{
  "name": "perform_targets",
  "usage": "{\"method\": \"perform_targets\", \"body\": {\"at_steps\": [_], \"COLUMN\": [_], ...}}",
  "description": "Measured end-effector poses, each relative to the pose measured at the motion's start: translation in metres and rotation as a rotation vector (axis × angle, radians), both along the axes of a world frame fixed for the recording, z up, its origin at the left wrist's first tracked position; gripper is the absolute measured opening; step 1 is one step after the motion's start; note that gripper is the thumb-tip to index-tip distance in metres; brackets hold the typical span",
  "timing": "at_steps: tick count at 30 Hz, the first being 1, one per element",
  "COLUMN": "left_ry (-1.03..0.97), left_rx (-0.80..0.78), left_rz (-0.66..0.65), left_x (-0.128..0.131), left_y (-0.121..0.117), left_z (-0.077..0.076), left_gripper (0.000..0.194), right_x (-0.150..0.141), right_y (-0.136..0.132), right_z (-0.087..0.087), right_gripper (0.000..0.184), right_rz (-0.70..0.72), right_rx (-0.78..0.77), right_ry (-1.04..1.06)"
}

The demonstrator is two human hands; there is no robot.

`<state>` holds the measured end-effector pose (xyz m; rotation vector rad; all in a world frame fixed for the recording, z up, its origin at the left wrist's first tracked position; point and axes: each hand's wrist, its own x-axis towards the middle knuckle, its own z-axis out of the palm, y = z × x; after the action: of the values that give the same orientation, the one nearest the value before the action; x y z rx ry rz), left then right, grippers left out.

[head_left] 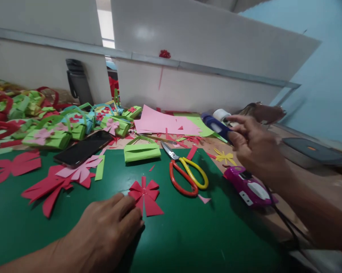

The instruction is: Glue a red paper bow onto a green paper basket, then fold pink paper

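My left hand (105,223) lies low over the green mat (188,242), its bent fingers closed on the lower left part of a red paper bow (144,195). That bow's left tail is hidden beneath the fingers. Raised at the right, my right hand (249,146) grips a dark blue, tube-shaped tool (216,127) with a pale label; its exact kind is unclear. Scissors (185,170) with one red and one yellow handle lie slightly open between the hands. Behind the bow stands a small light green paper bag (142,151).
More red bows (57,185), a pink bow (81,167) and a black phone (84,148) lie left. Finished paper bags (48,134) pile behind them, near a dark bottle (79,81). Pink paper (165,121) lies at the back. A purple device (249,187) and lidded container (309,151) are right.
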<state>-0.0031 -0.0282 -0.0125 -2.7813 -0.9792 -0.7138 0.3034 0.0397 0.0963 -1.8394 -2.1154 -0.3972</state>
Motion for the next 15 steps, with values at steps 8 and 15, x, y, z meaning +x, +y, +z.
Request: {"method": "perform_targets", "body": {"at_steps": [8,15], "left_ry": [0.139,0.015], "left_rx": [-0.005,0.189], "left_rz": [-0.012,-0.013], "left_x": [0.002,-0.003], "left_y": [-0.009,-0.018], "left_z": [0.024,0.021], "left_gripper": [0.029,0.051], "right_x": [-0.026,-0.035], "right_y": [-0.011,-0.023], "right_z": [-0.023,-0.034], "right_gripper": [0.031,0.032], "right_rz": [0.260,0.330], "right_rx": [-0.558,-0.806], "right_ry": [0.736,0.968]}}
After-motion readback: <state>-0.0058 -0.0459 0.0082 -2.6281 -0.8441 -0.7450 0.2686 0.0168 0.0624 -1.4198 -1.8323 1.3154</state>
